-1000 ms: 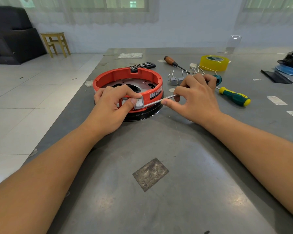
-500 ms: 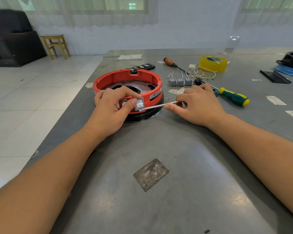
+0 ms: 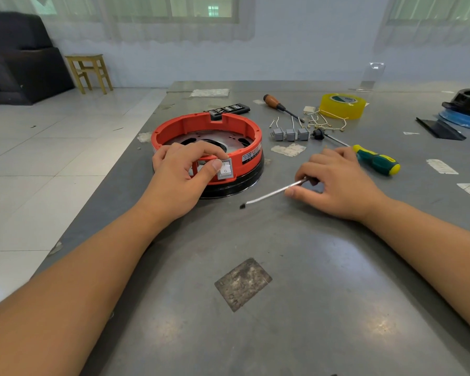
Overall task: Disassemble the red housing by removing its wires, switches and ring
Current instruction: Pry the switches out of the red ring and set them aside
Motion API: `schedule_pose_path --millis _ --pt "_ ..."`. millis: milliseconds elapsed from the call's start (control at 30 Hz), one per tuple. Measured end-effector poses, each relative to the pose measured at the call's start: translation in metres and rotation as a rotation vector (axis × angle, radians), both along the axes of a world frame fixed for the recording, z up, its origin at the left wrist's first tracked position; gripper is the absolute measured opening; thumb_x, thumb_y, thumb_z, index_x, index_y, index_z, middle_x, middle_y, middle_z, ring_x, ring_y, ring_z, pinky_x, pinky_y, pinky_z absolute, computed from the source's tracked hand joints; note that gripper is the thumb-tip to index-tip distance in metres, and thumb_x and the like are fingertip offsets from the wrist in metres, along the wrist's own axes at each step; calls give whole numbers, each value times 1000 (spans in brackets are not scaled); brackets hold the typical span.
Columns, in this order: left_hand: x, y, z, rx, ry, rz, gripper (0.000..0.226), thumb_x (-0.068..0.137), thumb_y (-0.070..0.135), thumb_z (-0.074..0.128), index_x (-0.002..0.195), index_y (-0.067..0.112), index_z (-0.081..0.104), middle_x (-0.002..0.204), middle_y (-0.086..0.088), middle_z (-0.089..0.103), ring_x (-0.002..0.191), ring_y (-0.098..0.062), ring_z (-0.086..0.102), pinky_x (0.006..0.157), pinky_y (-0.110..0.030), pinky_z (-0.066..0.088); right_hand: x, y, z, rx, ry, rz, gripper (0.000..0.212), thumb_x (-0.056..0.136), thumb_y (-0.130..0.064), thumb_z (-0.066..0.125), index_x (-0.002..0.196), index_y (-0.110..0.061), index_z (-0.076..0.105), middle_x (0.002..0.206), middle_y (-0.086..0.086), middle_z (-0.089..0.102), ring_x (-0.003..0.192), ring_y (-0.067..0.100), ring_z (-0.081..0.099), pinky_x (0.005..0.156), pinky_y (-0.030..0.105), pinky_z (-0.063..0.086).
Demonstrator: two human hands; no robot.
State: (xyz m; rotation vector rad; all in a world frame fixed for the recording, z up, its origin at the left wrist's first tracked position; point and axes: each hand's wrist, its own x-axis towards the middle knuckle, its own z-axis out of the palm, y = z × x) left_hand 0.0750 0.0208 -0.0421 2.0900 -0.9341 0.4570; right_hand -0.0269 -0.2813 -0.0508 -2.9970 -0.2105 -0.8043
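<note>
Left hand [image 3: 179,172] curled over the near wall of the red housing [image 3: 206,137], fingers hooked inside the rim, thumb pressed against the outer face just beside the white rocker switch [image 3: 225,169] seated in that wall. Right hand [image 3: 334,180] resting on the tabletop [image 3: 255,335] to the right of the housing and apart from it, fingers bent around one end of a white wire [image 3: 272,193], pinched near the thumb; wire slanting down-left over the tabletop, free end with a small dark tip [image 3: 242,206] clear of the housing. Housing upright on a black ring-shaped base [image 3: 242,183], metal plate visible inside. Behind the right hand, a green-and-yellow screwdriver [image 3: 375,160] lying flat. Farther back, three small grey switches [image 3: 290,134] in a row, thin loose wires [image 3: 326,122] beside them, a wooden-handled screwdriver [image 3: 278,105] and a yellow tape roll [image 3: 342,105]. Behind the housing, a black bit holder [image 3: 229,109]. At the far right edge, a black part on a blue disc [image 3: 465,109].
</note>
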Motion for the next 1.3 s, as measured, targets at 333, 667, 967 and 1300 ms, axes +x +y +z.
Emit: schedule_pose_path --millis 333,667,967,1300 --pt "-1 -1 -1 -15 9 29 20 105 31 61 115 49 63 105 34 55 114 0 38 119 -41 18 -28 47 -5 60 143 -99 57 81 -90 34 88 -37 51 88 -16 49 92 8 46 95 35 31" --pt "3 -3 -3 -41 -19 23 17 98 48 57 113 48 63 107 32 60 114 11 42 115 -39 21 -13 75 -2 71 -30 -101 60 89 -82 34 116 -34 56 108 -13 54 106 11 49 95 34 27" --pt "6 -2 -7 -82 -13 21 22 91 55 59 112 51 57 110 25 66 115 0 44 108 -30 24 28 118 8 35 -285 121 52 86 -49 71 130 -22 62 123 1 59 106 21 59 83 36 45" --pt "5 -1 -7 -22 -5 40 31 91 64 55 117 47 56 112 29 63 119 -4 43 111 -31 23 33 113 6 84 -333 220 35 89 -33 75 120 -19 72 111 3 64 100 24 60 79 41 49"
